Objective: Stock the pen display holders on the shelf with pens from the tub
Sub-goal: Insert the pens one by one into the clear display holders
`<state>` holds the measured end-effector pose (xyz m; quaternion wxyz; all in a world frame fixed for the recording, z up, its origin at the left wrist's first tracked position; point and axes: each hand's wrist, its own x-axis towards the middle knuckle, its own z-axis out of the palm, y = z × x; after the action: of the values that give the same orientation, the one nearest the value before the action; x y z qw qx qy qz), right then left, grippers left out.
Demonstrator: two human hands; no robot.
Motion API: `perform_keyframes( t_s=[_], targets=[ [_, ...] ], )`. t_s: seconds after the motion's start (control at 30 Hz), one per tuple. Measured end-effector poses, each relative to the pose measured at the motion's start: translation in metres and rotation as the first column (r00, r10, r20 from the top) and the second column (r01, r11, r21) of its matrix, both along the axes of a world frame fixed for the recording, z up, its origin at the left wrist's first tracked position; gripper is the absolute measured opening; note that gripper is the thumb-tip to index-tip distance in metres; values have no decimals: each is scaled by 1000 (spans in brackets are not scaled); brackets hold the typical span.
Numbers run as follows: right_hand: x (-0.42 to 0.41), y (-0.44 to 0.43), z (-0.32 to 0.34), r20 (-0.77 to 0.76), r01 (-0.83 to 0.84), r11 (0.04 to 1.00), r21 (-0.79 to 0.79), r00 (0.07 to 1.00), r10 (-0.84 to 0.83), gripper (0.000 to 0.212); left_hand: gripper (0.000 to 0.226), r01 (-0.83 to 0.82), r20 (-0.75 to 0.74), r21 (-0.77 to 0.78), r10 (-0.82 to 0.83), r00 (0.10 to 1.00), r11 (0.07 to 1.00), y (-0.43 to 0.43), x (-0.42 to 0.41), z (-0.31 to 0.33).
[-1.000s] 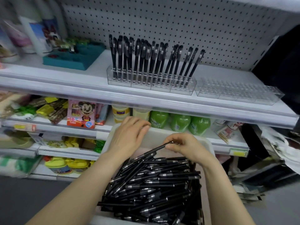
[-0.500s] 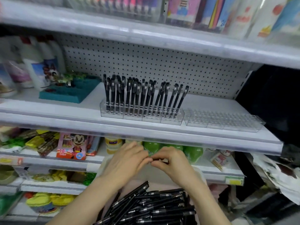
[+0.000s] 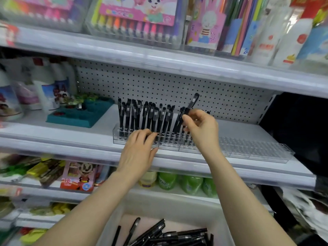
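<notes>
right grip [image 3: 200,129]: pinches one black pen [image 3: 193,102], tilted, over the filled holder [image 3: 120,137]
left grip [image 3: 140,146]: fingers nearly straight, resting on holder front
tub [image 3: 159,205]: loose pens [image 3: 177,235] inside

1 view, head-worn, wide-angle. Faces forward into shelving, pitched slightly down. Middle shelf [image 3: 53,137] and its clear pen holders [image 3: 248,148] sit at frame centre, close, within arm's reach. Both forearms enter from the bottom edge, left hand [image 3: 138,148] at the holders, right hand [image 3: 202,130] pinching a pen [image 3: 193,102] above them. Upper shelf [image 3: 159,57] runs across the top, near eye level. Tub [image 3: 150,206] at bottom centre, looked down into, cut by the frame. Shelf edges bow toward the corners.
</notes>
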<state>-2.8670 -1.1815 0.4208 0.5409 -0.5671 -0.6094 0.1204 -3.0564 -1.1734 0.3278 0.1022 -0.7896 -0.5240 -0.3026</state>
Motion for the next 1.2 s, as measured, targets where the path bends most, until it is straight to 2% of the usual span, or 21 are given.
perform_keyframes(
  t_s=[0.13,0.37,0.57,0.73,0.83,0.93,1.07,1.2],
  targets=[
    [-15,23,-12,44,57,998,5,997,-57,15,49,-6,3,23,5,1000,1000,3,-2,-4],
    [-23,35,-44,294,139,984,-110,950,-102,25,52,-3,16,39,3,1000,999,4,0,-7],
    [-22,38,-41,333,147,979,-140,938,-93,20,55,6,14,-3,-6,1000,1000,2,-1,-5],
    [-13,8,-36,333,110,991,-79,940,-78,20,55,42,79,-30,-39,996,999,-21,-4,-5],
    [-3,-30,-51,286,11,995,-96,958,18,8,39,36,172,-17,-32,985,999,-50,-10,-23],
    [-1,-67,-87,267,-112,969,-220,949,171,6,33,-20,170,-88,34,985,996,-79,-19,-58],
    [-6,-95,-139,284,-235,876,-420,883,374,4,42,-113,42,-194,123,992,975,-97,-22,-93],
    [-5,-102,-173,297,-297,704,-645,752,589,3,42,-187,-98,-191,171,980,964,-97,-18,-96]
  ],
)
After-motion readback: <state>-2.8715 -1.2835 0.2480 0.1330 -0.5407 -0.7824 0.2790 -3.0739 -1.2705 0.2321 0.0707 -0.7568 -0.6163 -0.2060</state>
